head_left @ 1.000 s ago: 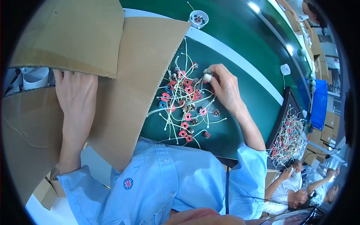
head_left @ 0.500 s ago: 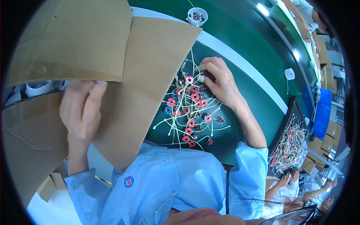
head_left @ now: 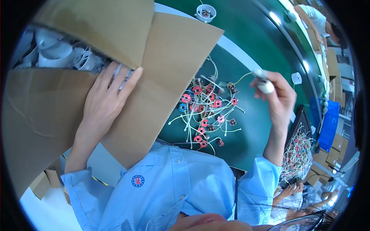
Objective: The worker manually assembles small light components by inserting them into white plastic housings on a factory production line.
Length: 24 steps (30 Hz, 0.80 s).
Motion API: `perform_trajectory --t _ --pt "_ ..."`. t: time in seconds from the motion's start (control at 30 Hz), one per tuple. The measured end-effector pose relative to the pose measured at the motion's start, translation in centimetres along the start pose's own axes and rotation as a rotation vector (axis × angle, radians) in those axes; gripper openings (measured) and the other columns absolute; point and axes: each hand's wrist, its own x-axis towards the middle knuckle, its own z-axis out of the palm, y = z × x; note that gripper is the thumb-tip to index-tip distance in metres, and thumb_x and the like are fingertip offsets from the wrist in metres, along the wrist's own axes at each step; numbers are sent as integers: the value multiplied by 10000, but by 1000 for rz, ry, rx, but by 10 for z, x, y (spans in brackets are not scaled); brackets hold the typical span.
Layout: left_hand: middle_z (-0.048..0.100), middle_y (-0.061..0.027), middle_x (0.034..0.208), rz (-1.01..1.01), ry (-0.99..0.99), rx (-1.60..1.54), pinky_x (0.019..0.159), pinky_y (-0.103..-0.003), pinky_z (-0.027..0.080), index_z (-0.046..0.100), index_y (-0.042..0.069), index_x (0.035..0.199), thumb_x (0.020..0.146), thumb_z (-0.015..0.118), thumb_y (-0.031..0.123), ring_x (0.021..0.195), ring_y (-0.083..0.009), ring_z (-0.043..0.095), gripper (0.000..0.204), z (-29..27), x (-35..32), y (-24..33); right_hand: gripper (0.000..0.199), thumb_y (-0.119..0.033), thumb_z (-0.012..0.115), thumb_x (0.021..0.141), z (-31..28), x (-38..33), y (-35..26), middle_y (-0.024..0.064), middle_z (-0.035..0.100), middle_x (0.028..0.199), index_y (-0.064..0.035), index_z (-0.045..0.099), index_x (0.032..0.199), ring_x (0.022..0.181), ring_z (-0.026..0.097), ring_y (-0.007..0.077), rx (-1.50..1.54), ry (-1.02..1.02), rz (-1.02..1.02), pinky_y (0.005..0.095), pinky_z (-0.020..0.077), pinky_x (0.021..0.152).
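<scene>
My left hand (head_left: 106, 96) is at the opening of a large cardboard box (head_left: 50, 100). Its fingers curl around a white plastic part (head_left: 122, 79), mostly covered by the hand and a box flap. White round plastic housings (head_left: 56, 54) fill the box behind it. Over the green table, my right hand (head_left: 279, 94) is raised with thumb and index finger pinched, both wearing pale finger covers. From this pinch a thin pale wire (head_left: 244, 77) runs down to a small coil part (head_left: 232, 87) at the edge of a pile of red-ringed wired coils (head_left: 204, 107).
A white cup-shaped housing (head_left: 206, 14) with a coil inside stands at the far side. Another white piece (head_left: 296, 78) lies on the green surface. At right are a black tray (head_left: 296, 154) of wired coils and a blue bin (head_left: 329, 123). Other people sit beyond.
My right hand has lifted from the pile and moved right, drawing a wire with it. My left hand has shifted right along the box opening, and a white part now shows between its fingers.
</scene>
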Motion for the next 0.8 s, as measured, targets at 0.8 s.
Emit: perform_trajectory --t 0.8 --pt "530 -93 1074 -113 -25 -537 872 -345 399 518 121 1202 654 699 61 1050 -277 478 580 -23 -11 8 435 -261 635 844 36 10 -15 239 604 1030 10 520 1164 649 591 156 435 -174 -162 213 443 451"
